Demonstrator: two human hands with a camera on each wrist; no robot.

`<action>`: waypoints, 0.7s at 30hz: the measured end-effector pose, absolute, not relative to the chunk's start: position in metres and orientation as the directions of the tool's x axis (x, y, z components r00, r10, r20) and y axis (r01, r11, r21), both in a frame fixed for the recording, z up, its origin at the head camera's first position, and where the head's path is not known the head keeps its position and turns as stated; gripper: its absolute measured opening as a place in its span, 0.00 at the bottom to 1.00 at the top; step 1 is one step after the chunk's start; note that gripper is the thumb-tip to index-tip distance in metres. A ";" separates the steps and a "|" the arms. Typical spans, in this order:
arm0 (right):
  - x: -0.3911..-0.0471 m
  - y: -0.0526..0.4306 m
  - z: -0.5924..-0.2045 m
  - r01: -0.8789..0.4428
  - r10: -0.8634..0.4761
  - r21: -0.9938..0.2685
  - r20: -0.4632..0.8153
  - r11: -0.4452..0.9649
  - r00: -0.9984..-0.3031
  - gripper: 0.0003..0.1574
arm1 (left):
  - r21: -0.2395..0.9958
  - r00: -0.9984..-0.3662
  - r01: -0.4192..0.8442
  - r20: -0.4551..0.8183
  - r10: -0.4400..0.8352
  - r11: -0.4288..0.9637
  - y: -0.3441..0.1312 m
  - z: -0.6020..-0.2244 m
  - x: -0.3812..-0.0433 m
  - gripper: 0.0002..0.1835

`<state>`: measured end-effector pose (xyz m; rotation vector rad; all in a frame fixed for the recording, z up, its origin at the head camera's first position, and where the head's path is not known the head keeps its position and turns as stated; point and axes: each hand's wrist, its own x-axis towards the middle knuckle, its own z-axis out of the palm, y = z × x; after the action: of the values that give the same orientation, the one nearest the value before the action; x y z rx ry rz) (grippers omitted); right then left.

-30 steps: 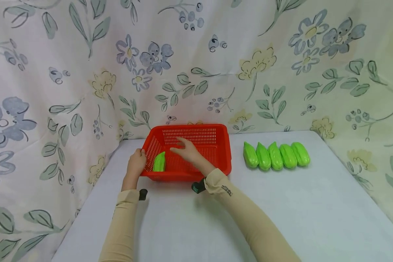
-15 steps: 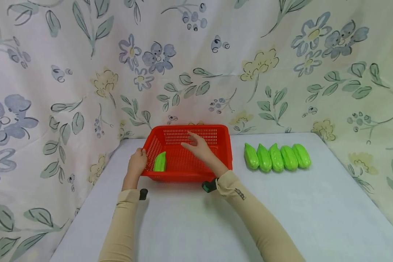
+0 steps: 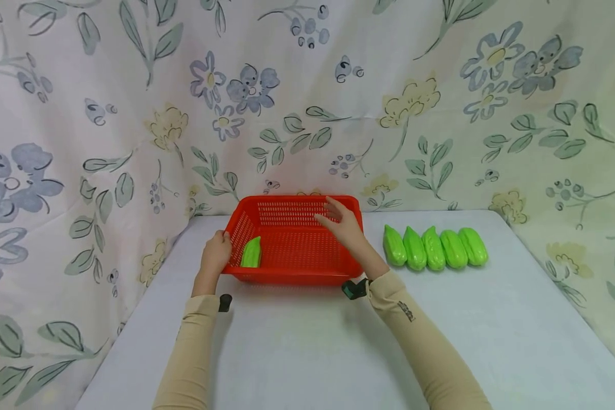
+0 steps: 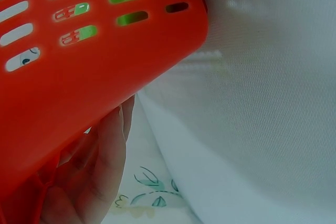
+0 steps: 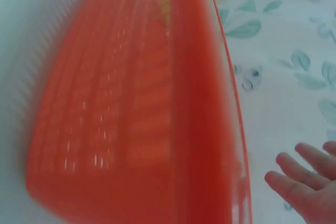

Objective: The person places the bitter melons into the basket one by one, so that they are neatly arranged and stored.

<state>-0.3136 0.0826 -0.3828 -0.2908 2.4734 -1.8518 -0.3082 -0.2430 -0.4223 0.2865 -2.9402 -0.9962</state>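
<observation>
A red plastic basket [image 3: 287, 275] with slotted walls stands on the table. My left hand [image 3: 216, 254] grips its left rim; in the left wrist view the fingers [image 4: 109, 153] curl about the rim from outside. Inside, at the left end, lies one bright green, bitter-melon-like vegetable [image 3: 251, 252]. Over the right part of the basket hovers my right hand [image 3: 347, 229], its fingers spread and holding nothing. In the right wrist view the fingers [image 5: 299, 174] show apart from the blurred basket wall.
Several similar green vegetables [image 3: 434, 249] lie side by side in a row on the white table [image 3: 297, 347], right of the basket. A flower-printed cloth [image 3: 307, 85] hangs behind the table and along its sides.
My right hand has moved rightward from near the green vegetable in the basket to above the basket's right end. The left hand keeps its grip on the rim.
</observation>
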 end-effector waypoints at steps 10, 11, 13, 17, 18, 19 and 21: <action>-0.315 0.121 -0.391 -0.154 -0.083 -0.961 0.139 0.228 -0.987 0.43 | 0.602 -0.982 -0.170 -0.042 -0.182 0.780 -0.243 -0.423 -0.307 0.28; -0.315 0.123 -0.392 -0.157 -0.072 -0.962 0.144 0.226 -0.987 0.42 | 0.601 -0.983 -0.169 -0.040 -0.182 0.781 -0.243 -0.422 -0.307 0.28; -0.315 0.129 -0.394 -0.162 -0.043 -0.961 0.156 0.223 -0.987 0.42 | 0.605 -0.983 -0.167 -0.038 -0.182 0.779 -0.243 -0.422 -0.307 0.28; -0.315 0.142 -0.397 -0.125 -0.002 -0.966 0.128 0.225 -0.992 0.43 | 0.607 -0.983 -0.167 -0.038 -0.181 0.777 -0.241 -0.423 -0.308 0.28; -0.314 0.145 -0.399 -0.110 0.006 -0.968 0.115 0.227 -0.993 0.43 | 0.607 -0.982 -0.169 -0.039 -0.183 0.776 -0.241 -0.423 -0.308 0.28; -0.314 0.149 -0.400 -0.100 0.013 -0.967 0.106 0.235 -0.994 0.44 | 0.607 -0.982 -0.169 -0.039 -0.183 0.777 -0.241 -0.423 -0.308 0.28; -0.314 0.156 -0.404 -0.089 0.032 -0.966 0.100 0.244 -0.994 0.43 | 0.607 -0.983 -0.168 -0.039 -0.181 0.777 -0.241 -0.423 -0.308 0.28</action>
<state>-0.3139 0.1559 -0.4039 -0.0586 2.5540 -1.9938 -0.3078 -0.2410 -0.4230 0.2891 -2.9412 -1.0009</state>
